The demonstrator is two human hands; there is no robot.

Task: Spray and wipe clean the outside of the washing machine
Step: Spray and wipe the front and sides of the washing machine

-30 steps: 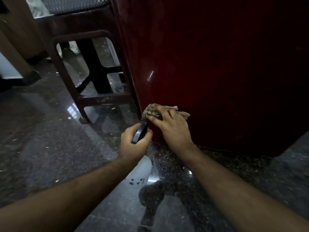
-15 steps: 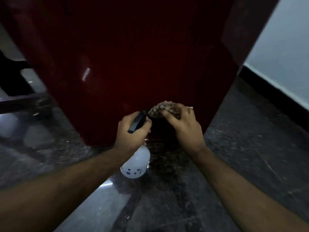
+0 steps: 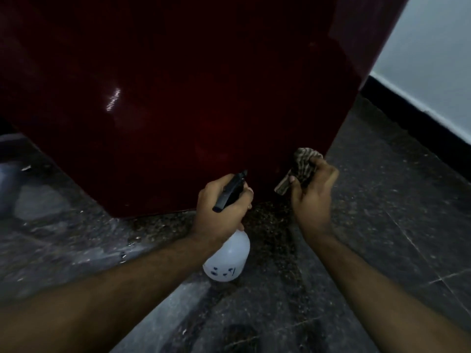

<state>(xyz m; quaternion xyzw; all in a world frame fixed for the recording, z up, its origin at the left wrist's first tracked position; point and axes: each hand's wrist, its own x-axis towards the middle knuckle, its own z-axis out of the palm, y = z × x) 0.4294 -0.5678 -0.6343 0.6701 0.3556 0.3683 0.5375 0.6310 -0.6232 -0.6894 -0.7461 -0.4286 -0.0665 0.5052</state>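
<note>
Speckled granite floor [image 3: 382, 225]; glossy maroon washing machine [image 3: 178, 98]; right hand [image 3: 312, 197] grips crumpled cloth [image 3: 303, 164].

The washer [image 3: 178, 98] runs off the top and left edges, so its top is unseen. The left hand [image 3: 221, 212] hides the bottle's [image 3: 226, 261] neck and trigger. The right hand [image 3: 311, 197] covers part of the cloth [image 3: 303, 164]. The bottle's markings are too small to read.

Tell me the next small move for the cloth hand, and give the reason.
Probably press the cloth flat against the washing machine at its lower right corner and wipe along that edge. The right hand holds it bunched beside that corner, while the left hand grips the spray bottle.
</note>
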